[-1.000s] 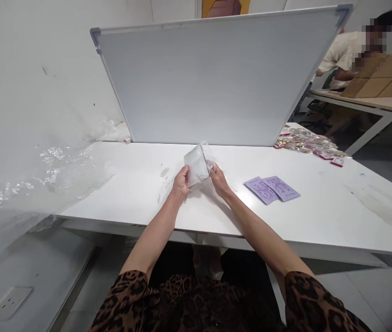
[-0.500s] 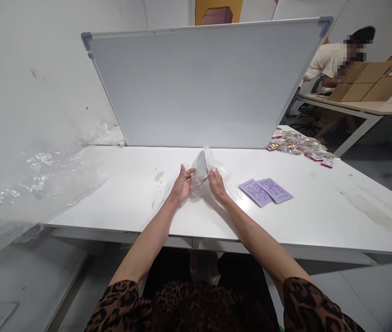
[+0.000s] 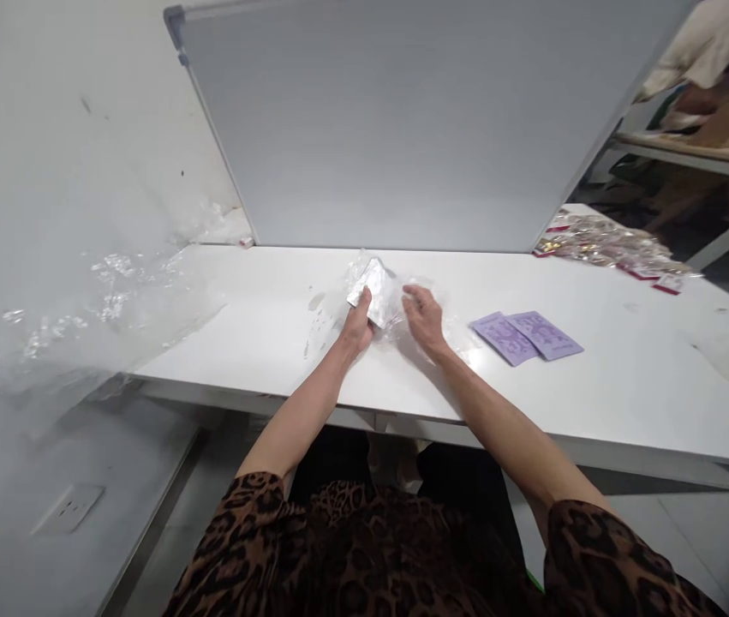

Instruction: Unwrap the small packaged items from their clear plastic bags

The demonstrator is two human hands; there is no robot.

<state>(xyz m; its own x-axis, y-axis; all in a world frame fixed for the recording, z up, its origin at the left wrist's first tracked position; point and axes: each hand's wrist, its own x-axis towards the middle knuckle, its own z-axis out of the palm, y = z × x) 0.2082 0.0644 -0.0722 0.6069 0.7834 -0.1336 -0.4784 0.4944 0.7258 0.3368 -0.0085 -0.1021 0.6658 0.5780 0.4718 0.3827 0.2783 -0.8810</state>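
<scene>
Change: Both hands have dropped toward the bench top since half a second ago; the flat packet, then held on edge between them, now tilts over the left hand alone, and the right hand has let go and flattened.
Left hand: the left hand (image 3: 359, 324) is closed around the lower corner of the clear packet (image 3: 373, 291), thumb on its near face, fingers hidden behind it.
Right hand: the right hand (image 3: 425, 319) lies open, palm down, fingers spread, resting on a crumpled clear plastic bag (image 3: 451, 330) just right of the packet; whether a fingertip touches the packet cannot be told.
Packet: a flat, shiny, white-looking piece in clear wrap, raised and tilted above the middle of the bench (image 3: 627, 394), nearer its far edge than its near one.
Right of the hands: two purple cards (image 3: 527, 336) lie side by side, overlapping slightly, well apart from the right hand.
Far right corner: a heap of small wrapped trinkets (image 3: 612, 244), gold with red tags, spreads along the far edge.
Far edge: a large whiteboard (image 3: 415, 120) stands tilted against the back of the bench.
Left end: loose clear plastic sheeting (image 3: 107, 317) spills over the left edge.
Background: another person's pale sleeve (image 3: 698, 43) shows at upper right beside a second table.
</scene>
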